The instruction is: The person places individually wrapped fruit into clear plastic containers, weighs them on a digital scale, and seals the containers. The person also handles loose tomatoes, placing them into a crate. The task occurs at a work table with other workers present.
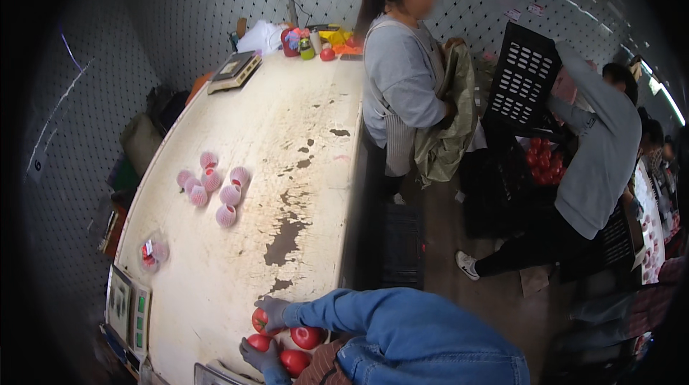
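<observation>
Both my hands wear grey gloves and work low in the head view, at the table's near end. My right hand [273, 313] grips a red tomato [259, 321] with a green calyx. Just below it, my left hand [259, 356] has its fingers around another tomato [259, 342]. Two more tomatoes, one to the right [307, 337] and one lower down [295, 363], lie close to my wrists and the brown striped cloth [323, 361] between my denim sleeves. Farther up the worn white table [204, 272] sit several round items in pink foam nets [230, 195].
A digital scale [129, 315] stands at the left edge, near a clear plastic package [154, 252]. Another scale [234, 73] is farther off. A person with a green sack [449, 116] stands at the table; another tilts a black crate [522, 75] over tomatoes [543, 161].
</observation>
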`<state>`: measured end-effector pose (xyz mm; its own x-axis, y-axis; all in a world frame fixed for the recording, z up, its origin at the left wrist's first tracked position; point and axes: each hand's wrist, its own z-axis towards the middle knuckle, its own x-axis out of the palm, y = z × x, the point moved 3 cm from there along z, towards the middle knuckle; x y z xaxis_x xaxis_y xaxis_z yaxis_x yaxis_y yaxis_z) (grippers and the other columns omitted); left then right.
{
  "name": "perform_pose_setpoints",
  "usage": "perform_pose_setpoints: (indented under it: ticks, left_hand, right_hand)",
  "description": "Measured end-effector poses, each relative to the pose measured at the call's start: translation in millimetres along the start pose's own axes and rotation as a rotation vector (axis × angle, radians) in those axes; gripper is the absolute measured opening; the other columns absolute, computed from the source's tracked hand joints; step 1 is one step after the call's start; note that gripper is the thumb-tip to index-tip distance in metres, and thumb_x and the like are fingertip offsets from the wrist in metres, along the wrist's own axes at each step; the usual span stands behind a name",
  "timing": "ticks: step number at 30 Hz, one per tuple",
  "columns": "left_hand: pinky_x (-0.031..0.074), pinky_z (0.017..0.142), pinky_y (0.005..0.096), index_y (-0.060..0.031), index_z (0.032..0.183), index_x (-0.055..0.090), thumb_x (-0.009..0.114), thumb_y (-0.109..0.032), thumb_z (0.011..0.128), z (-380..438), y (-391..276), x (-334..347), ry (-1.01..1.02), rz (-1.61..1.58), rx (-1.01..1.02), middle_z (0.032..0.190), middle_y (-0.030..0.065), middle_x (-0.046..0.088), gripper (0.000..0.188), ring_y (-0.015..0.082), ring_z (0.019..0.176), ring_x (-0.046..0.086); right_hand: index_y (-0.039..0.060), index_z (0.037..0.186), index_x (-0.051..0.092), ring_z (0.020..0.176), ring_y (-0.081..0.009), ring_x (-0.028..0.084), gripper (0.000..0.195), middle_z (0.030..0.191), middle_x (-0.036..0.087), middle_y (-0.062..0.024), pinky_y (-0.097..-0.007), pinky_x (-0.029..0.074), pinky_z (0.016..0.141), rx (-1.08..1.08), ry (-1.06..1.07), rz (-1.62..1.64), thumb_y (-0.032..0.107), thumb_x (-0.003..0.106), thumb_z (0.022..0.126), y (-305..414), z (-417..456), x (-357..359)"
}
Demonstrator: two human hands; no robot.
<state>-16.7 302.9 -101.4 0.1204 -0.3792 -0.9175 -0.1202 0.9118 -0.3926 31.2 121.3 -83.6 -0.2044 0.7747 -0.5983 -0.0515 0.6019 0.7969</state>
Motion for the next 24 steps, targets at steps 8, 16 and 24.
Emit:
perform_pose_setpoints:
  ticks: [8,16,24]
  left_hand:
    - [0.037,0.094,0.0473,-0.0021,0.124,0.039,0.075,-0.035,0.055,3.5,16.1,6.6,-0.015,-0.027,0.051,0.122,0.0227,0.043,0.085,0.0384,0.112,0.042]
    - [0.032,0.099,0.0474,-0.0032,0.128,0.035,0.078,-0.031,0.056,-4.4,6.3,-3.6,0.056,-0.087,0.053,0.130,0.0235,0.033,0.089,0.0394,0.121,0.032]
    - [0.031,0.100,0.0457,-0.0019,0.127,0.037,0.078,-0.029,0.055,-6.1,-8.5,-9.7,0.049,-0.132,0.008,0.126,0.0229,0.037,0.086,0.0388,0.119,0.034]
  right_hand:
    - [0.0179,0.108,0.055,0.110,-0.0313,0.044,0.053,0.119,0.045,-0.0084,-0.0421,0.041,0.088,-0.701,-0.105,-0.463,0.024,0.071,0.058,23.7,-0.2,-0.6]
    - [0.0098,0.103,0.059,0.104,-0.0301,0.047,0.053,0.112,0.052,-0.0104,-0.0415,0.038,0.091,-0.423,-0.134,-0.154,0.045,0.070,0.065,8.2,-16.7,4.4]
    - [0.0048,0.112,0.058,0.105,-0.0331,0.053,0.064,0.114,0.055,-0.0190,-0.0379,0.042,0.093,0.033,-0.052,0.151,0.052,0.067,0.070,-18.1,7.0,29.9]
